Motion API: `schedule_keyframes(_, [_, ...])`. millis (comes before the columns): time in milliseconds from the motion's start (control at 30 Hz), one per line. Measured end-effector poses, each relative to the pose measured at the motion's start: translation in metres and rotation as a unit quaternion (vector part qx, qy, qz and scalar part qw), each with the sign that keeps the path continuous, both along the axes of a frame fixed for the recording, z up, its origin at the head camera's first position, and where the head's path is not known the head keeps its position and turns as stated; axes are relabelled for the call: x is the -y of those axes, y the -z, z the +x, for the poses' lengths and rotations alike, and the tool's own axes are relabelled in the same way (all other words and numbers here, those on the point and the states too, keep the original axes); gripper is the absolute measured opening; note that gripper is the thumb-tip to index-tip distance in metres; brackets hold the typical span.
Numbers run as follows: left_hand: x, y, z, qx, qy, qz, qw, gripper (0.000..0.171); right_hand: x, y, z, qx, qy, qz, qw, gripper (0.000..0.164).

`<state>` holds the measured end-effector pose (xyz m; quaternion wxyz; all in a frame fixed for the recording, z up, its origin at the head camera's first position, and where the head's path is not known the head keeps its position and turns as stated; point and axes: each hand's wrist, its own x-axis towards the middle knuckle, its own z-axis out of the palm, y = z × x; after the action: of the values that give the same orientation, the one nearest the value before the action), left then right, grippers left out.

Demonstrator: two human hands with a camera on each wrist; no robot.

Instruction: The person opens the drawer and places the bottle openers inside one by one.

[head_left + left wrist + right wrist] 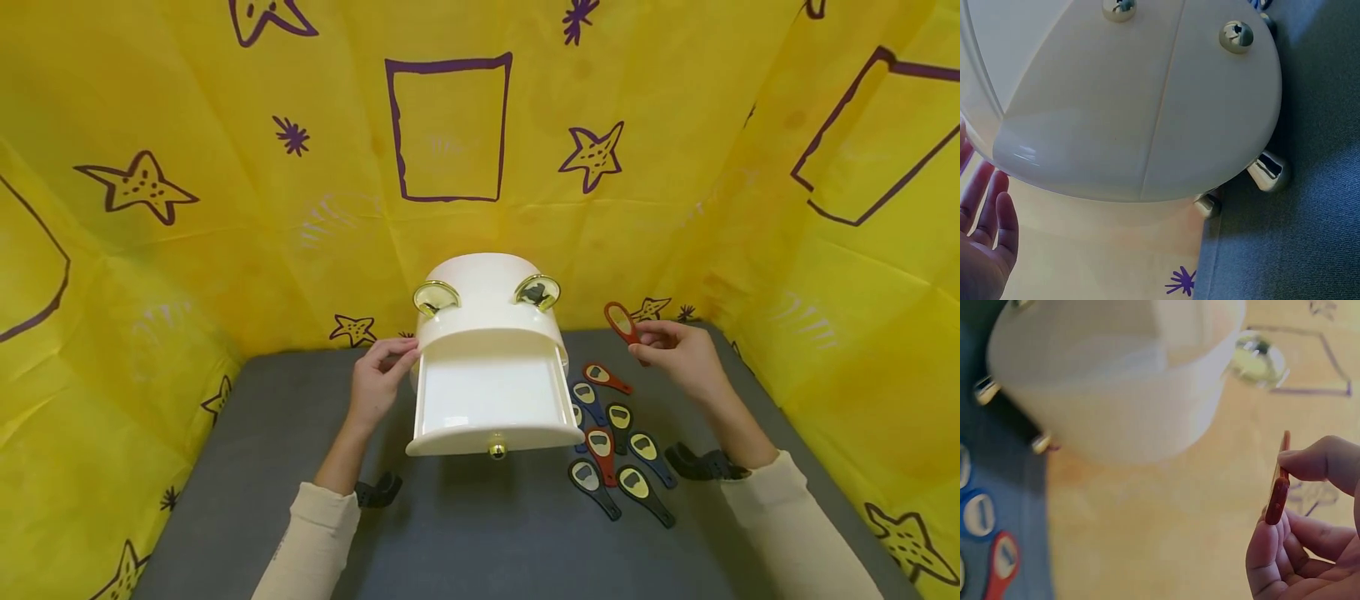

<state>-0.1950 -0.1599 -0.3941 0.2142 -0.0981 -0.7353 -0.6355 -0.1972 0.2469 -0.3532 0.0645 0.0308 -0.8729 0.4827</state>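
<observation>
A glossy cream drawer box stands in the middle of the table, its upper drawer pulled out toward me. The fingertips of my left hand touch the box's left side beside the drawer; in the left wrist view the fingers look fairly straight against the rounded wall. My right hand pinches a red bottle opener by its handle between thumb and fingers, raised to the right of the box. From the right wrist, that opener shows edge-on.
Several red, blue and black bottle openers lie loosely to the right of the drawer. Two gold-rimmed round pieces stick up from the box. Gold feet carry it on the grey tabletop. Yellow patterned cloth surrounds the table.
</observation>
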Motion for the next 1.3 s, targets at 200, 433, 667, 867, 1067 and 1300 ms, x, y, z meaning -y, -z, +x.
schedule_keyframes(200, [0.0, 0.001, 0.0, -0.001, 0.002, 0.002, 1.0, 0.016, 0.021, -0.031, 0.003, -0.022, -0.034, 0.024, 0.999, 0.039])
schedule_keyframes(433, [0.0, 0.001, -0.001, -0.007, 0.012, 0.002, 0.9999, 0.016, 0.045, -0.052, 0.0, -0.028, -0.069, 0.038, 0.997, 0.037])
schedule_keyframes(667, [0.0, 0.002, -0.001, -0.009, 0.014, 0.002, 0.9999, 0.015, 0.073, -0.064, 0.002, -0.049, -0.118, 0.047, 0.991, 0.037])
schedule_keyframes(867, [0.0, 0.002, -0.001, -0.009, 0.01, 0.001, 0.9999, 0.016, 0.102, -0.065, 0.007, -0.057, -0.163, 0.038, 0.984, 0.033])
schedule_keyframes(1067, [0.0, 0.002, -0.001, -0.007, 0.013, 0.002, 0.9999, 0.018, 0.132, -0.056, 0.013, -0.049, -0.186, 0.049, 0.98, 0.029])
schedule_keyframes(1300, [0.0, 0.002, -0.001, -0.002, 0.006, 0.005, 1.0, 0.017, 0.156, -0.043, 0.01, -0.015, -0.222, 0.071, 0.972, 0.029])
